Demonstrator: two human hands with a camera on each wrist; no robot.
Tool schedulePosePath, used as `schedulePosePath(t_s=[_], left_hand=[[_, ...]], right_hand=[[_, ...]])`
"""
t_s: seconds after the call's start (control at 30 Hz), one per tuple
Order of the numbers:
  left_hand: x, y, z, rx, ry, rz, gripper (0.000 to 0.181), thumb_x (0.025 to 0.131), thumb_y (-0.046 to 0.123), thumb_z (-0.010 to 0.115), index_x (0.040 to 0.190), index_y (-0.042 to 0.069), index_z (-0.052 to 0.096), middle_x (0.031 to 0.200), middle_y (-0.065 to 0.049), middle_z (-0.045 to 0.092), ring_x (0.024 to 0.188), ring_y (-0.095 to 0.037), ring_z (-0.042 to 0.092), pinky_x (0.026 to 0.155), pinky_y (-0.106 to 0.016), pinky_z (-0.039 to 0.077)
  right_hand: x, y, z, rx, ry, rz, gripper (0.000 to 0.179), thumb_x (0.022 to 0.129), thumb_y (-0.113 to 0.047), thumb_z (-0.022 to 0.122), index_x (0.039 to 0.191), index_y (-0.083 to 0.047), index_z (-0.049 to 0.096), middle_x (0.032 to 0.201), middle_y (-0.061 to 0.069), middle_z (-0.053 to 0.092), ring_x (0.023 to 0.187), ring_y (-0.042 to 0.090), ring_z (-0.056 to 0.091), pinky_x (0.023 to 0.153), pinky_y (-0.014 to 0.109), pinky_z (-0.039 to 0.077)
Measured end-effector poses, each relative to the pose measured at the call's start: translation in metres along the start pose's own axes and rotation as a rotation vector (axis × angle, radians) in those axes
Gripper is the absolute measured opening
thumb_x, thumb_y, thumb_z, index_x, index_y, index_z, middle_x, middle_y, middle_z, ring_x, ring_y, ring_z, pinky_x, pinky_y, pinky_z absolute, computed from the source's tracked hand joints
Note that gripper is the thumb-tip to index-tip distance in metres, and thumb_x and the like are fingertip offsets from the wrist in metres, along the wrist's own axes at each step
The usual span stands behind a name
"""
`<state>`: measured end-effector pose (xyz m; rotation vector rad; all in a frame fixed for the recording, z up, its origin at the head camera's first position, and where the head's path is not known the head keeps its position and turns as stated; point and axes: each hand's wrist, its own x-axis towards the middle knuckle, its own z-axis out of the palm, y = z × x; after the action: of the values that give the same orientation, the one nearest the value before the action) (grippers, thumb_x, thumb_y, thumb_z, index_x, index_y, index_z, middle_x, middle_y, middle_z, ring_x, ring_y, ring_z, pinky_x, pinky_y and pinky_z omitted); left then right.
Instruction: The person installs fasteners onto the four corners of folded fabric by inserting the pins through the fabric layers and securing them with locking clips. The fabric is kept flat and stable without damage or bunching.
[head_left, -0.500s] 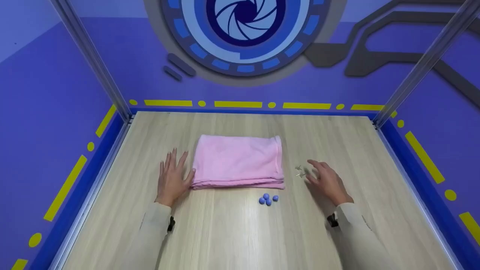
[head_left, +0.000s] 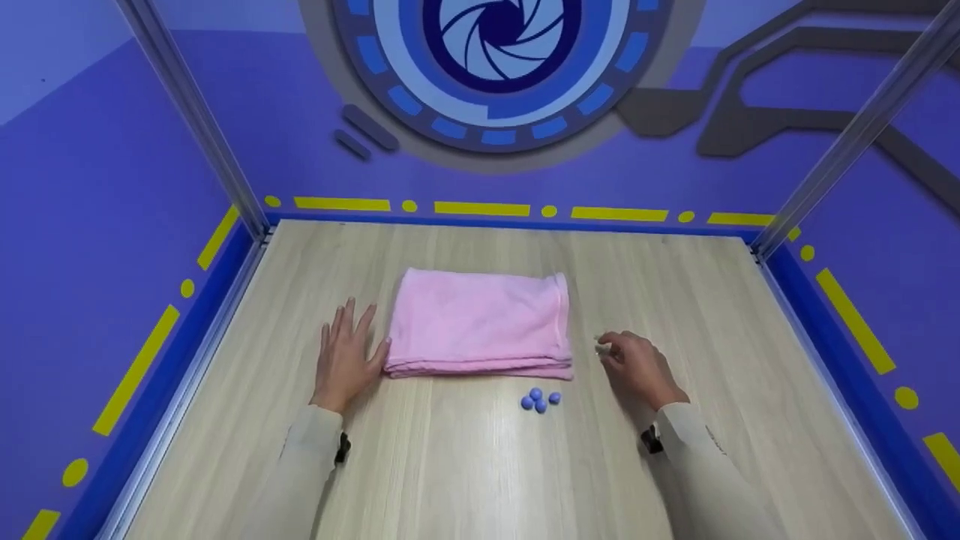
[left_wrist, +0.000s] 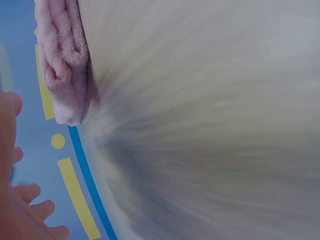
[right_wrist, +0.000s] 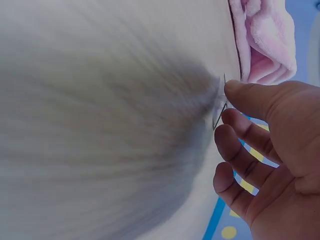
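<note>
A folded pink towel [head_left: 480,315] lies on the wooden table. My left hand [head_left: 349,364] rests flat at its left side, fingers spread, thumb at the towel's lower left corner; in the left wrist view the fingers [left_wrist: 41,209] show beside the towel [left_wrist: 62,65]. To the towel's right, my right hand [head_left: 637,367] is curled low over the table. Its thumb and index finger pinch at a small clear push pin [right_wrist: 222,100] with a thin metal point. The fingertips partly hide it, and another clear pin [head_left: 598,338] lies close by.
Several small blue balls [head_left: 535,394] lie grouped in front of the towel's right end. Blue and purple printed walls [head_left: 480,184] with metal corner posts [head_left: 847,135] enclose the table's back and sides.
My right thumb and fingers have closed in on the small clear pins, and the hand has shifted slightly left. The left hand, towel and blue balls stay in place.
</note>
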<state>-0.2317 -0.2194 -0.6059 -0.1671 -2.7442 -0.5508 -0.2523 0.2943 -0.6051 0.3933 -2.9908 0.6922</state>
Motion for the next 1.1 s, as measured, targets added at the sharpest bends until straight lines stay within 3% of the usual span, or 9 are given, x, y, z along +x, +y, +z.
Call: schedulePosePath(t_s=[0.3, 0.7, 0.9, 1.1], left_hand=[[0.000, -0.003, 0.001, -0.003, -0.005, 0.010, 0.066, 0.099, 0.041, 0.064, 0.154, 0.009, 0.046, 0.163, -0.025, 0.030, 0.149, -0.046, 0.029, 0.118, -0.067, 0.023], [-0.001, 0.001, 0.002, -0.015, -0.015, 0.000, 0.065, 0.100, 0.040, 0.063, 0.155, 0.009, 0.046, 0.164, -0.024, 0.029, 0.150, -0.045, 0.028, 0.120, -0.065, 0.021], [0.005, 0.016, 0.005, -0.024, -0.023, 0.047, 0.063, 0.100, 0.039, 0.064, 0.153, 0.008, 0.048, 0.163, -0.025, 0.031, 0.149, -0.045, 0.030, 0.119, -0.066, 0.022], [0.017, 0.044, 0.008, -0.060, -0.059, 0.091, 0.063, 0.101, 0.039, 0.062, 0.155, 0.011, 0.045, 0.164, -0.023, 0.031, 0.150, -0.044, 0.029, 0.121, -0.063, 0.022]], right_hand=[[0.002, 0.001, 0.003, -0.046, 0.019, -0.019, 0.011, 0.092, -0.007, 0.075, 0.103, -0.009, 0.076, 0.092, 0.005, 0.070, 0.081, 0.020, 0.066, 0.070, 0.045, 0.057], [0.000, 0.003, 0.003, -0.044, 0.031, -0.031, 0.008, 0.091, -0.001, 0.074, 0.095, -0.008, 0.075, 0.089, 0.004, 0.069, 0.081, 0.019, 0.065, 0.071, 0.045, 0.056], [-0.001, 0.005, -0.002, -0.023, 0.029, -0.027, 0.008, 0.093, -0.003, 0.073, 0.099, -0.006, 0.075, 0.093, 0.006, 0.069, 0.084, 0.021, 0.066, 0.074, 0.046, 0.057], [-0.005, 0.006, -0.010, 0.000, 0.035, -0.007, 0.009, 0.094, -0.001, 0.071, 0.101, -0.004, 0.077, 0.093, 0.007, 0.067, 0.085, 0.024, 0.065, 0.076, 0.046, 0.057]])
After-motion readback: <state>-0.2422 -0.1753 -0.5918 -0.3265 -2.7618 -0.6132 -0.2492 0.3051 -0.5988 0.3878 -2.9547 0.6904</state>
